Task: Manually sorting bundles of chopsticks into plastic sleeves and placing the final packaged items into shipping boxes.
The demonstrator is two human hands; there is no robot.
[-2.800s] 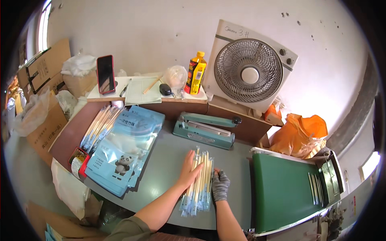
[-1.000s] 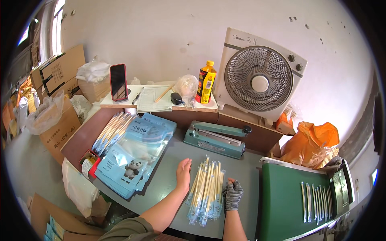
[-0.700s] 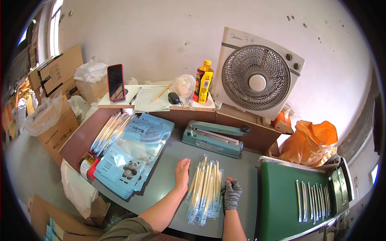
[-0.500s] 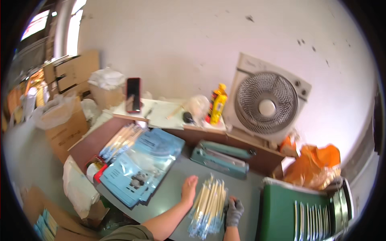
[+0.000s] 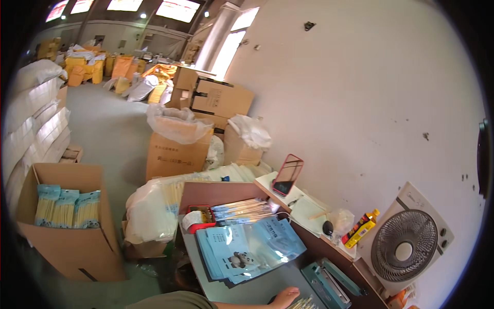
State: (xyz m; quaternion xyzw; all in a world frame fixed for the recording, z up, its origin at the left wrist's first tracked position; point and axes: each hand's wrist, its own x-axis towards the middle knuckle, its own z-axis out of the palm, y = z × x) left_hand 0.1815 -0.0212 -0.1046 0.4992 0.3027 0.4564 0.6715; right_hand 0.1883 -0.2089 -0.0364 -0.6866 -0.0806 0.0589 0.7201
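At the lower edge, my left hand (image 5: 286, 297) lies over the grey tabletop with its thumb side up and its fingers stretched out. Just right of it, the tips of a bundle of thin wooden sticks (image 5: 303, 304) show, and the rest is cut off by the frame. My right hand is out of view. Ahead of the left hand lies a stack of flat blue plastic bags (image 5: 218, 255) with a panda print and clear parts. To its right rests a teal bar-type heat sealer (image 5: 327, 286).
Blue-wrapped sticks (image 5: 242, 210) lie behind the bags, beside a red tape dispenser (image 5: 198, 220). A phone (image 5: 288, 175), yellow bottle (image 5: 360, 229) and box fan (image 5: 409, 247) stand along the wall. An open carton (image 5: 67, 252) of packed sticks stands at left.
The view has swung left, so the table sits lower and further right. My right hand and the green tray have left the picture, and the carton at left has come in.
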